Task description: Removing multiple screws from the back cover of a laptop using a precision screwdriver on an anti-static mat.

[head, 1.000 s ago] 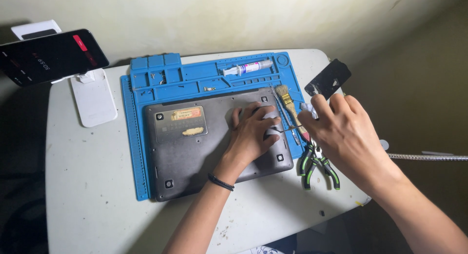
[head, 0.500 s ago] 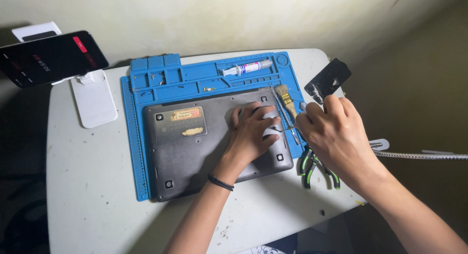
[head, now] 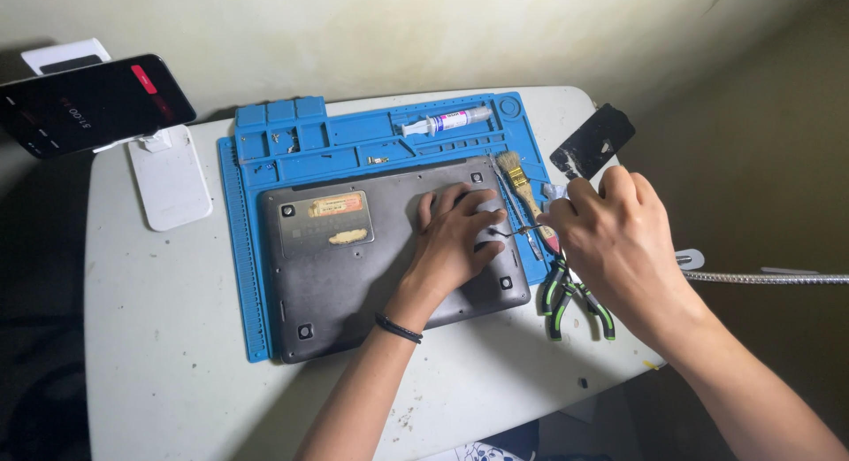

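Here we have our left hand [head: 455,244] spread flat, palm down, on the grey underside of a closed laptop [head: 354,266], near its right edge; a dark band circles that wrist. The laptop lies upside down on a blue silicone repair mat [head: 252,275], which covers the middle of the pale grey tabletop [head: 150,372], and the laptop fills the mat's near half. Our right hand [head: 619,240] is curled over the mat's right edge, its fingers bent and closed around a thin metal tool [head: 513,233] whose tip reaches toward our left fingertips; how tightly it is gripped we cannot tell. Just beside that hand a small brush with a wooden handle and pale bristles [head: 522,191] lies along the mat's right edge, and a pair of green-and-black handled pliers [head: 570,297] lies on the tabletop just under the wrist. In the mat's far tray rests a small white syringe with a purple label [head: 445,122]. At the tabletop's far right corner sits a flat black rectangular piece [head: 592,142]. At the far left corner a black smartphone [head: 88,103] leans on a white stand [head: 168,182]. A silver flexible hose [head: 769,277] runs off past the right edge.
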